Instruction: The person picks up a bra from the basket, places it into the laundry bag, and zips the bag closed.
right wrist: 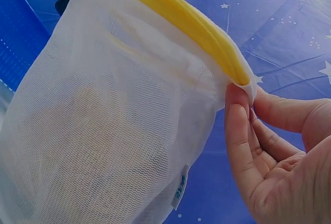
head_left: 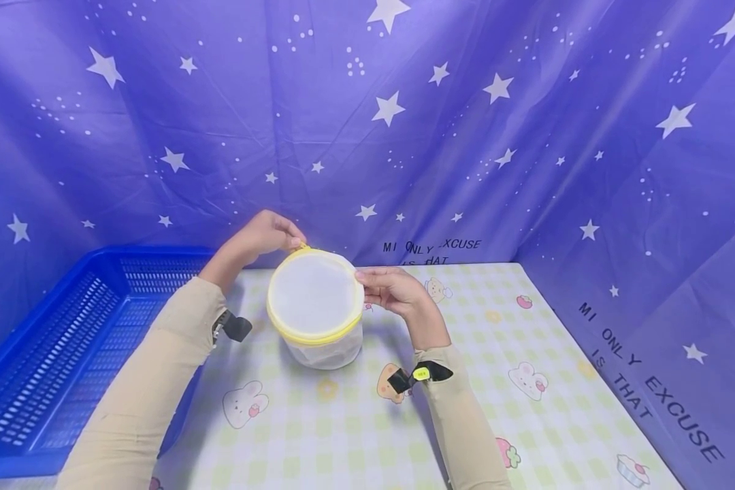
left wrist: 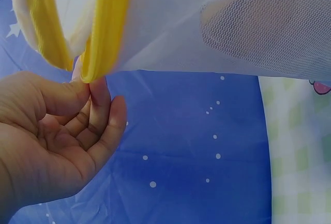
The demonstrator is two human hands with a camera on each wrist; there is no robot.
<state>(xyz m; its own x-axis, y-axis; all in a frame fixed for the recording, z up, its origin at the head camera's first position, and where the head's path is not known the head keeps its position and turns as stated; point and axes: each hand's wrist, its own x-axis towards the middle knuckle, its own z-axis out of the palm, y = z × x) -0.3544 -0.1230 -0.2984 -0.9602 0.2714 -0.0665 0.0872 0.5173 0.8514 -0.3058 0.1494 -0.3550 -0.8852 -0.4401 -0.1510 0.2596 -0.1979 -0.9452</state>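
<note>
A round white mesh laundry bag (head_left: 324, 355) with a flat lid and a yellow zipper (head_left: 320, 339) around its top rim is held up between both hands, lid tilted toward me. At the back left of the rim, my left hand (head_left: 262, 235) pinches the end of the yellow band between thumb and fingers. Two yellow strips (left wrist: 111, 25) meet there in the left wrist view. My right hand (head_left: 398, 289) pinches the rim's right side, thumb against fingers, just past the yellow strip's end. A small printed label (right wrist: 180, 189) hangs from the side seam. Tan shading shows through the mesh.
On the left stands a large blue plastic basket (head_left: 107, 262) with slotted walls. A checked tablecloth (head_left: 465, 415) with cartoon prints covers the table. Purple-blue curtains (head_left: 318, 122) with white stars hang close behind the table and along its right side.
</note>
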